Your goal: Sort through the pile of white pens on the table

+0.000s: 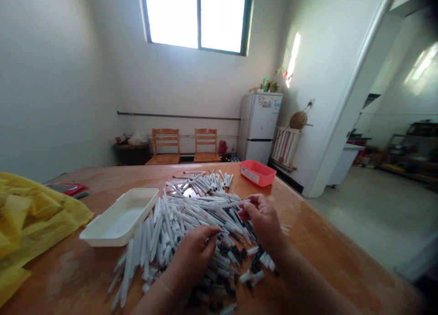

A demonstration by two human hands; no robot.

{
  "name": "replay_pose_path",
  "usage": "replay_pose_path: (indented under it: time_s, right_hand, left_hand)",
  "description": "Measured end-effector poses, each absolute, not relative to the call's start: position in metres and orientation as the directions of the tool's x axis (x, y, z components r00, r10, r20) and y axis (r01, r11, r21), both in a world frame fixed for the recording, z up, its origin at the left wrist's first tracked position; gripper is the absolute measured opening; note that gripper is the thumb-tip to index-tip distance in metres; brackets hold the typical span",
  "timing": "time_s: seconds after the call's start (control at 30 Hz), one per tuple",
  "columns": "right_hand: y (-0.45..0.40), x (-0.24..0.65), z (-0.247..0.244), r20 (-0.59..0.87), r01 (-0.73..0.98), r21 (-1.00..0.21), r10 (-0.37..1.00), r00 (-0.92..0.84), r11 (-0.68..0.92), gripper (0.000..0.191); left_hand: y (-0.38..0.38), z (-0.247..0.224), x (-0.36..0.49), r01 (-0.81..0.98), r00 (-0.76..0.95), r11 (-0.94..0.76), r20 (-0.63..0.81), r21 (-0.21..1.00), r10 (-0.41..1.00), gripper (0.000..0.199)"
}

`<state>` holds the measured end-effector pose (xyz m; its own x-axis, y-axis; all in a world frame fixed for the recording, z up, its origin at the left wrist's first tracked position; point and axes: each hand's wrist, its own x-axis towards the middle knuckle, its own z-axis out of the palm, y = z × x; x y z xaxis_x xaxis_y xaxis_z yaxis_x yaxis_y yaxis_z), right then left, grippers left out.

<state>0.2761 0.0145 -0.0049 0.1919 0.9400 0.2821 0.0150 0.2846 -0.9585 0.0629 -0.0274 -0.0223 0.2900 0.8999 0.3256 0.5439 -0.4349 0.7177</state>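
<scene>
My right grip (262, 219) clenched on a white plastic tube (226, 204); left grip (195, 255) curled over the heap of tubes (171, 228), hold unclear; black caps (236, 255) loose; large heap remaining.

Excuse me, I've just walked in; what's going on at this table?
A person is working through a heap of white plastic tubes, some black-tipped, on a wooden table. Their right hand pinches a tube while their left hand rests on the heap. A white plastic tray sits alongside, with a red plastic basket beyond.

White pen barrels (164, 226), black caps (236, 252), a coral-red tray (257, 172), a yellow bag (30, 219)
</scene>
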Motion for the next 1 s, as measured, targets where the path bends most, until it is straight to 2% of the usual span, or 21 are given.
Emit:
replay_pose_path:
  time_s: [0.07, 0.13, 0.2, 0.27, 0.37, 0.5, 0.73, 0.9, 1.0]
  right_hand:
    - [0.017, 0.270, -0.016, 0.306, 0.264, -0.925, 0.948, 0.087, 0.274, 0.019]
    - [0.018, 0.267, -0.022, 0.351, 0.515, -0.804, 0.936, 0.011, 0.296, 0.012]
    - [0.017, 0.266, -0.024, 0.395, 0.661, -0.681, 0.918, -0.030, 0.315, 0.009]
    - [0.016, 0.265, -0.021, 0.434, 0.720, -0.607, 0.899, -0.055, 0.337, 0.011]
    - [0.016, 0.257, -0.012, 0.435, 0.744, -0.546, 0.889, -0.142, 0.386, 0.014]
    - [0.026, 0.234, 0.002, 0.360, 0.747, -0.473, 0.876, -0.320, 0.467, 0.015]
    - [0.082, 0.175, 0.011, 0.293, 0.734, -0.265, 0.777, -0.557, 0.625, 0.024]
    - [0.110, 0.150, -0.006, 0.231, 0.682, -0.245, 0.725, -0.649, 0.689, 0.041]
    - [0.112, 0.151, -0.020, 0.229, 0.652, -0.257, 0.700, -0.676, 0.714, 0.040]
  left_hand:
    - [-0.028, -0.021, 0.062, 0.569, 0.295, -0.448, 0.337, 0.690, 0.894, 0.027]
    - [-0.028, -0.020, 0.060, 0.598, 0.290, -0.452, 0.347, 0.661, 0.892, 0.028]
    - [-0.029, -0.017, 0.057, 0.633, 0.287, -0.450, 0.349, 0.630, 0.892, 0.028]
    - [-0.029, -0.015, 0.055, 0.667, 0.285, -0.446, 0.349, 0.597, 0.893, 0.028]
    - [-0.030, -0.010, 0.051, 0.700, 0.286, -0.446, 0.354, 0.558, 0.891, 0.030]
    - [-0.031, -0.004, 0.047, 0.751, 0.288, -0.432, 0.341, 0.500, 0.895, 0.032]
    - [-0.029, 0.000, 0.044, 0.813, 0.312, -0.396, 0.254, 0.427, 0.915, 0.030]
    - [-0.023, -0.008, 0.039, 0.829, 0.321, -0.379, 0.205, 0.411, 0.925, 0.030]
    - [-0.020, -0.012, 0.038, 0.838, 0.310, -0.353, 0.168, 0.416, 0.936, 0.029]
